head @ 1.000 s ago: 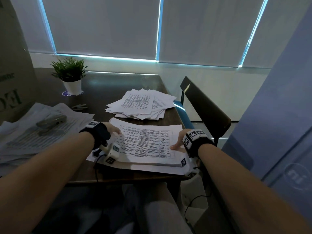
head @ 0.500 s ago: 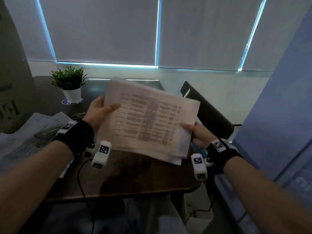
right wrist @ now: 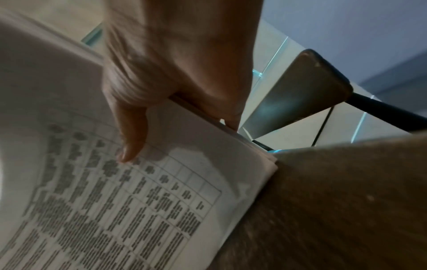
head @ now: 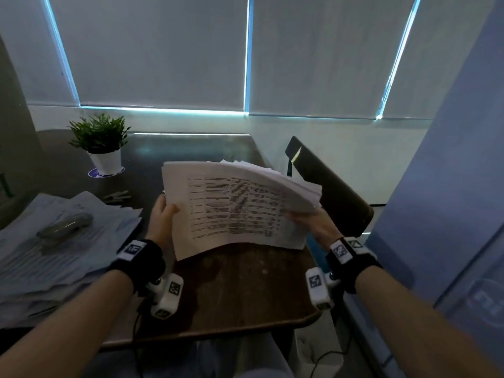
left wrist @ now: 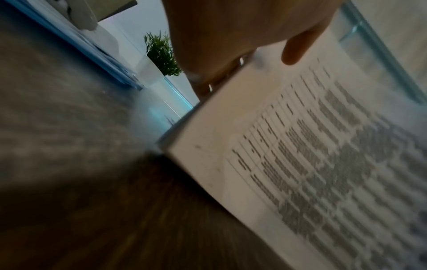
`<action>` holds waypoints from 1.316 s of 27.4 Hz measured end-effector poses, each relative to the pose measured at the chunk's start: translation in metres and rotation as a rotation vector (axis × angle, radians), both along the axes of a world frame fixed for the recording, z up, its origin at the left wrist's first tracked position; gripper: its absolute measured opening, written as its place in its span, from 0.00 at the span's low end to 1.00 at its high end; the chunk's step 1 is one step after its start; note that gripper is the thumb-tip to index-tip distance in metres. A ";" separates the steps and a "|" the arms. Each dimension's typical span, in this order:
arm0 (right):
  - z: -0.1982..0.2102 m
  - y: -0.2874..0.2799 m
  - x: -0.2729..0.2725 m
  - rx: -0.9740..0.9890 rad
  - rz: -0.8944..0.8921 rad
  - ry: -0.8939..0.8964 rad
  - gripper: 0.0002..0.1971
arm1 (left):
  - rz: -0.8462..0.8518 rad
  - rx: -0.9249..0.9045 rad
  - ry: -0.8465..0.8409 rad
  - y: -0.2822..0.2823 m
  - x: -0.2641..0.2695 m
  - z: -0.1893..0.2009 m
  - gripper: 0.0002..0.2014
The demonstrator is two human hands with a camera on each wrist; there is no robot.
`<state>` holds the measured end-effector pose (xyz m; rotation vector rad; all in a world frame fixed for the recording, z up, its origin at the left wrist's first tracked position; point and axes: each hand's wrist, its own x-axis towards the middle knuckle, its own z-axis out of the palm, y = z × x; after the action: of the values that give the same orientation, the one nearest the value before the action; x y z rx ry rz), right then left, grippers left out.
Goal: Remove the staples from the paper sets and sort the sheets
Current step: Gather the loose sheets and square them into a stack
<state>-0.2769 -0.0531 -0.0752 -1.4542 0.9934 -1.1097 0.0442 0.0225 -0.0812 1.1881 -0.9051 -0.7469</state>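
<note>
A thick stack of printed sheets [head: 240, 205] with table text hangs above the brown table [head: 245, 290], bowed upward in the middle. My left hand [head: 163, 216] grips its left edge, thumb on top [left wrist: 298, 45] and fingers underneath. My right hand [head: 311, 222] grips the right edge the same way, thumb pressed on the print [right wrist: 131, 138]. The stack's page [left wrist: 312, 164] and its right corner [right wrist: 254, 173] fill both wrist views, blurred. A second loose pile [head: 240, 162] peeks out behind the held stack, mostly hidden.
A spread of papers [head: 60, 252] with a grey stapler-like tool [head: 65, 225] lies at the table's left. A potted plant [head: 101, 143] stands at the back left. A dark chair [head: 330, 186] stands to the right, and a blue partition [head: 450, 186] beyond it.
The stack lay flat on the table a second ago. Both hands lifted it by its side edges, then lowered it slightly and bowed it upward.
</note>
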 end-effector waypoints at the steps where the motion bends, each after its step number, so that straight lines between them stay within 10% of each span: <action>1: -0.003 0.000 0.003 0.011 -0.020 -0.013 0.18 | 0.039 0.027 -0.022 -0.005 -0.003 -0.003 0.15; 6: 0.016 -0.003 0.018 -0.011 -0.107 -0.095 0.08 | 0.260 -0.093 -0.159 -0.016 -0.014 0.009 0.14; 11: 0.039 -0.023 -0.012 0.046 0.108 -0.154 0.37 | 0.060 -0.148 -0.061 -0.015 0.008 0.035 0.09; 16: 0.014 -0.016 0.004 0.067 0.006 -0.107 0.24 | 0.105 0.027 -0.010 -0.010 -0.015 0.014 0.00; 23: 0.055 -0.017 -0.004 0.026 0.052 -0.248 0.19 | 0.144 -0.118 -0.050 -0.024 -0.010 0.059 0.14; 27: 0.020 -0.015 -0.005 0.074 0.055 -0.029 0.36 | 0.081 0.121 -0.041 -0.028 0.005 0.016 0.19; 31: 0.018 -0.012 0.016 0.021 -0.173 -0.119 0.14 | 0.096 0.250 -0.027 -0.039 0.000 0.014 0.20; 34: 0.026 -0.013 0.021 0.098 -0.232 -0.256 0.12 | 0.247 0.394 0.061 -0.053 0.005 0.005 0.40; 36: 0.022 -0.015 0.026 0.184 -0.307 -0.308 0.13 | 0.013 0.411 0.332 -0.052 -0.013 -0.002 0.45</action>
<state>-0.2506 -0.0681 -0.0529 -0.9676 1.0864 -1.3758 0.0312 -0.0298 -0.0829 1.3712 -0.4775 -1.1179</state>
